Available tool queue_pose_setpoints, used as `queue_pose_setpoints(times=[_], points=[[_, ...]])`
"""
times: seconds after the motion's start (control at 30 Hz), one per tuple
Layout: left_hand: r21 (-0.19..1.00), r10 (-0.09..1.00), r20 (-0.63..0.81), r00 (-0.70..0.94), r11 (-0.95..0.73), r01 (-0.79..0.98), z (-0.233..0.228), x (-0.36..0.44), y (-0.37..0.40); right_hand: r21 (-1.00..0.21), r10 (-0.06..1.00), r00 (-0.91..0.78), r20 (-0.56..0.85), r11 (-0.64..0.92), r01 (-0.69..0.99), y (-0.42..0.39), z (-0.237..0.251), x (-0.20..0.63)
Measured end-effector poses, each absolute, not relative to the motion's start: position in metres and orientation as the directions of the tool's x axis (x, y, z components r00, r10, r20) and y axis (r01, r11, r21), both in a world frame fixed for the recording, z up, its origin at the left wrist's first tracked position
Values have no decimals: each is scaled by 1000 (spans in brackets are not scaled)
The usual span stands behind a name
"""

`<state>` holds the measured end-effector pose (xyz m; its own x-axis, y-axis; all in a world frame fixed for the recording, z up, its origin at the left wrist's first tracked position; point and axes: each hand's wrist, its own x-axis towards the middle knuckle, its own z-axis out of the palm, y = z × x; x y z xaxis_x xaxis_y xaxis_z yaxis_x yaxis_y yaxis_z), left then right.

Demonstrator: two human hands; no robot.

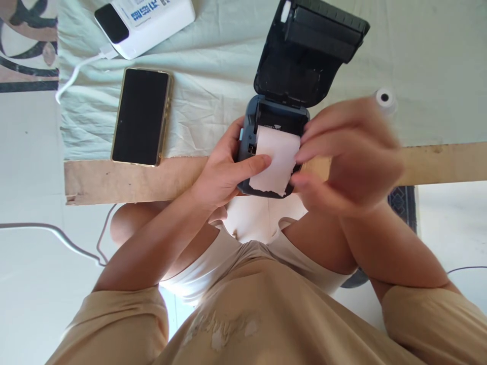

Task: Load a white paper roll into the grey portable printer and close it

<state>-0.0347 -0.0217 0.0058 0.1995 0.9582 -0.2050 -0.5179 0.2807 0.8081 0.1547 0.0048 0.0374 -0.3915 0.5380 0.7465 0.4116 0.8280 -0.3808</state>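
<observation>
A small dark portable label or receipt printer (249, 119) is held over the table's front edge, its black lid (300, 56) swung fully back. White paper (277, 157) lies across its compartment, with a ragged torn end toward me. My left hand (232, 167) grips the printer from the left, the thumb pressing on the paper. Smeared by motion, my right hand (350, 157) is at the printer's right edge. Its thumb and fingers are apart beside the paper, and I see nothing held between them. Whether those fingertips touch the paper I cannot tell.
A pale green cloth (213, 66) covers the table, leaving a bare wooden edge (133, 182) in front. On the left lie a smartphone (140, 116) and a white power bank (152, 25) with a white cable (74, 76). A small white paper roll (385, 99) stands beyond my right hand.
</observation>
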Motion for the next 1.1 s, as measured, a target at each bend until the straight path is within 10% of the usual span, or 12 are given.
queue_pose_setpoints(times=[0.13, 0.27, 0.47, 0.77, 1.1], points=[[861, 955, -202, 216, 278, -425, 3, -36, -20, -627, 725, -86, 683, 643, 440, 25, 41, 174], [869, 956, -201, 215, 275, -411, 4, -35, -21, -723, 769, -183, 612, 638, 265, 34, 30, 173], [838, 953, -243, 181, 300, -456, 5, -37, -22, -472, 666, -417, 619, 739, 480, 21, 26, 165], [803, 969, -200, 145, 247, -542, 13, -30, -29, -942, 854, -474, 214, 309, 132, 12, 12, 159], [756, 958, -247, 144, 284, -590, 19, -29, -26, -984, 862, -489, 130, 172, 40, 11, 8, 155]])
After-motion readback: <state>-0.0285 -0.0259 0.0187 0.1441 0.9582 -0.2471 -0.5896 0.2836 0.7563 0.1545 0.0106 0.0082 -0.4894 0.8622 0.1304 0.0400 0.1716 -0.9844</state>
